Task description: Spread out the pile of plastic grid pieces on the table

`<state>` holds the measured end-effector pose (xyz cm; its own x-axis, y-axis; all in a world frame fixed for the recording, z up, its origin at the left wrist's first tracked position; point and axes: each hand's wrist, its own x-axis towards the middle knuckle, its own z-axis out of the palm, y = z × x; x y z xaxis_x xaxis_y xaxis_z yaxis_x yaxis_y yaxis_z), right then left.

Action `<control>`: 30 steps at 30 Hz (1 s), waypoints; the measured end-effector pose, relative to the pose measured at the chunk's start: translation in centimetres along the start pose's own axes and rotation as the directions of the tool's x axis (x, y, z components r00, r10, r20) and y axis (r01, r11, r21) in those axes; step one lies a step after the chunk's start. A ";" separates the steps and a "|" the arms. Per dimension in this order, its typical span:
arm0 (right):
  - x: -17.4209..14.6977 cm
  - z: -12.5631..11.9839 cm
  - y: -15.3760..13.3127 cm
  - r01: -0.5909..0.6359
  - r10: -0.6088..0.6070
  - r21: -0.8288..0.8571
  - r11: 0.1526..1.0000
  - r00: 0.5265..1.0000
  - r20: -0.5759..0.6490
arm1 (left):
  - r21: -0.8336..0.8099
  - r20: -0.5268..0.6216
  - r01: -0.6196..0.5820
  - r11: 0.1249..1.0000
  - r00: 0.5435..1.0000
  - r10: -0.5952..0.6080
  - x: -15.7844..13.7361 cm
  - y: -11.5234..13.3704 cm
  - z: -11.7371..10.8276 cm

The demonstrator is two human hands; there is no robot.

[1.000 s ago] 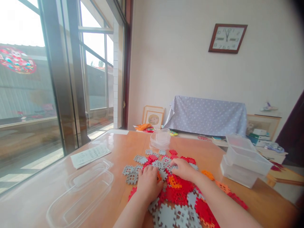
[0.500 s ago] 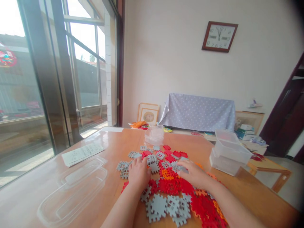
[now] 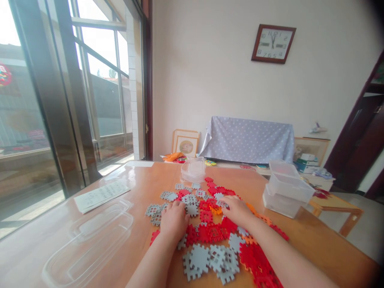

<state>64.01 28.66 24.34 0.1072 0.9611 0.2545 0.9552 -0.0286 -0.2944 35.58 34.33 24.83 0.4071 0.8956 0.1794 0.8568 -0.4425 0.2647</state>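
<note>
1. Flat notched pieces are spread across the table (image 3: 162, 176), between and around both hands: grey pieces (image 3: 199, 258) nearest the viewer, red pieces (image 3: 214, 232) behind them, and a few orange pieces (image 3: 216, 210) among the red.
2. The left hand (image 3: 174, 218) is held palm down at the left side of the spread, with its fingers close together and the thumb turned inward. Whether anything is pinched beneath it cannot be told.
3. The right hand (image 3: 238, 210) is reached over the right side, its fingertips brought to a grey windowed piece (image 3: 222, 203). Contact seems likely, but whether the fingers are closed on it cannot be told.
4. The step in hand is judged to be the handling of loose pieces with both hands.
5. For a single piece to be taken up, a fingertip would need to be worked under a notched edge, since pieces are overlapped and neighbours could be dragged along.
6. Well to the left, a clear lid (image 3: 90, 244) is laid flat near some paper sheets (image 3: 102, 196); to the right, clear boxes (image 3: 279, 206) are stacked.
</note>
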 end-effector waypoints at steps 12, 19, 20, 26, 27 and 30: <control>-12.3 -3.6 2.0 -0.133 0.133 0.020 0.991 0.991 0.027 | -0.164 -0.013 -0.209 0.964 0.978 0.210 -1.7 2.5 -1.5; -18.3 -2.9 0.3 -0.079 0.085 -0.030 0.996 0.963 0.256 | -0.237 0.269 -0.414 0.879 0.841 0.469 -3.9 3.5 -1.3; -18.2 -2.8 0.1 -0.077 0.082 -0.029 0.997 0.962 0.261 | -0.242 0.289 -0.425 0.872 0.827 0.483 -4.0 3.5 -1.2; -15.1 -2.2 -0.8 -0.060 0.063 -0.025 0.998 0.988 0.142 | -0.267 0.191 -0.420 0.867 0.859 0.475 -3.3 3.7 -0.9; -14.4 -2.1 -0.9 -0.055 0.058 -0.024 0.998 0.991 0.124 | -0.261 0.170 -0.416 0.871 0.869 0.465 -3.1 3.7 -0.9; -12.2 -1.8 -1.0 -0.030 0.031 -0.021 0.999 0.997 0.069 | -0.223 0.119 -0.412 0.883 0.888 0.444 -2.6 3.6 -0.8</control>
<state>62.28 16.47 23.20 0.1175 0.9764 0.1812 0.9572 -0.0628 -0.2825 37.33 30.39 26.06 0.7799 0.6040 0.1645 0.5183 -0.7704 0.3714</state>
